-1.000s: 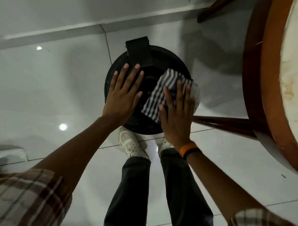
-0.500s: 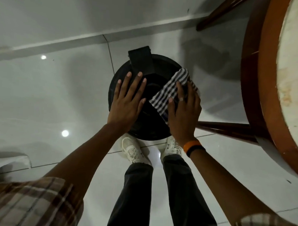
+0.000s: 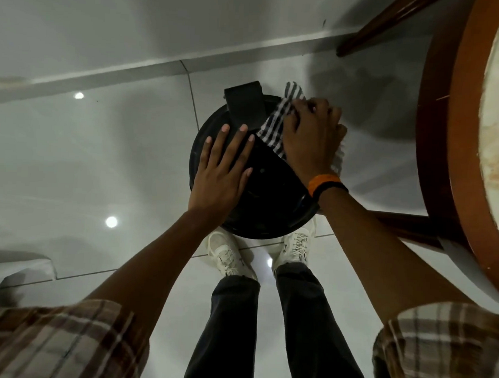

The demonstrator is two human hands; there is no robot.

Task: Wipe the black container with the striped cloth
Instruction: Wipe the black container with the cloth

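Note:
A round black container (image 3: pixel 268 198) with a black hinge block at its far edge stands on the white tiled floor in front of my feet. My left hand (image 3: pixel 219 170) lies flat on the lid's left side, fingers spread, holding nothing. My right hand (image 3: pixel 310 137) presses the black-and-white striped cloth (image 3: pixel 274 124) against the lid's far right edge, fingers curled over it. Part of the cloth is hidden under that hand; one corner sticks out past the rim.
A round wooden table (image 3: pixel 456 140) with a pale top fills the right side, its dark legs reaching close behind and beside the container. A wall skirting runs across the back. White fabric (image 3: pixel 24 270) lies at the lower left. My shoes (image 3: pixel 228 253) touch the container's near edge.
My right hand has slid the cloth from the lid's middle right to its far right edge. The left hand has stayed flat on the lid.

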